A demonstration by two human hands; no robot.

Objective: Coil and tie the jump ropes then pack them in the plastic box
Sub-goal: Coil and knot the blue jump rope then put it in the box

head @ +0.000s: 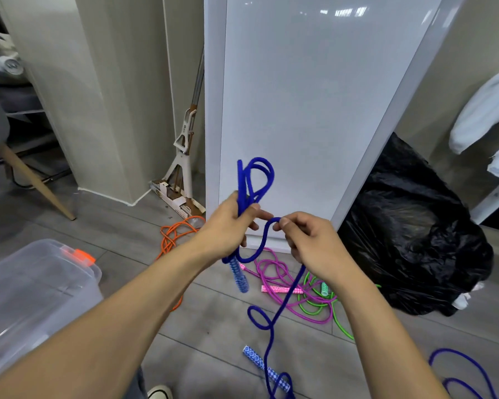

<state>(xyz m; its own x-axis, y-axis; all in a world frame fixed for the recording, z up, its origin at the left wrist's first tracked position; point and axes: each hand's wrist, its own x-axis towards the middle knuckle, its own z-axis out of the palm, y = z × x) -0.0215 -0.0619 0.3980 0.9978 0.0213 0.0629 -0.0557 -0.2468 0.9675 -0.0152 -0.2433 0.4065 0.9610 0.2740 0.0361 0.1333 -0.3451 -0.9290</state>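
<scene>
My left hand (228, 226) grips a bundle of loops of the blue jump rope (254, 180), which stand up above the fist. One patterned blue handle (239, 276) hangs below that hand. My right hand (308, 240) pinches the same rope just to the right, and the rope drops from it to the floor. The rope's other handle (264, 367) lies on the floor. The clear plastic box (26, 295) with an orange latch stands at the lower left, its lid on.
Orange rope (173, 234), pink rope (274, 272), green rope (320, 303) and a purple rope (458, 370) lie loose on the grey floor. A white panel (300, 110) leans ahead, a black rubbish bag (409, 240) sits right, a mop (182, 156) stands left.
</scene>
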